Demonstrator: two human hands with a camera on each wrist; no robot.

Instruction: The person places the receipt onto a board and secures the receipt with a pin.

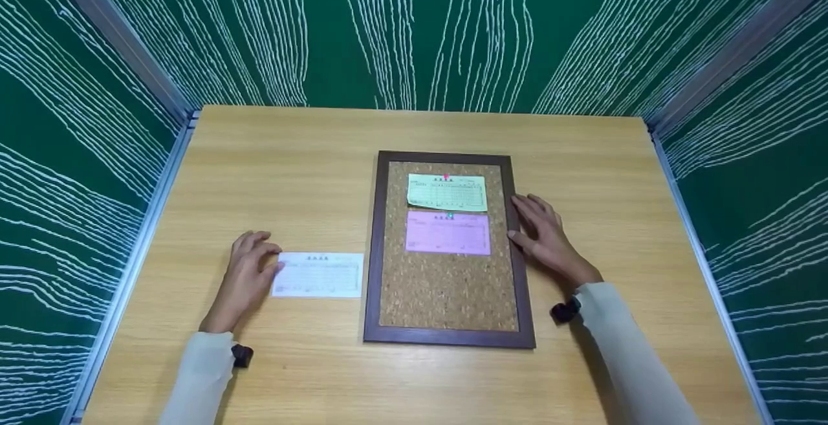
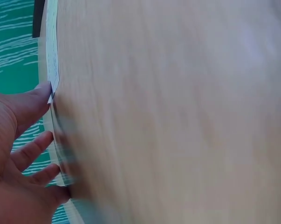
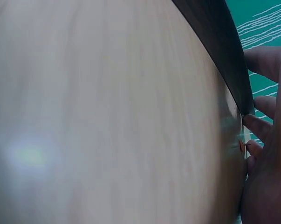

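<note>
Head view | left hand point(image 1: 244, 276) pinches white slip point(image 1: 318, 276) by its left edge, lower left of centre | right hand point(image 1: 550, 244), fingers loosely extended, touches right rim of corkboard point(image 1: 446, 292), right of centre | light edge pressure should keep slip uncreased; steady contact, corkboard unshifted.

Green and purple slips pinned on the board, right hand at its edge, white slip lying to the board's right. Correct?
Wrong side: the head view shows the white slip to the board's left. Green and purple slips pinned, right hand at the edge: as stated.
</note>
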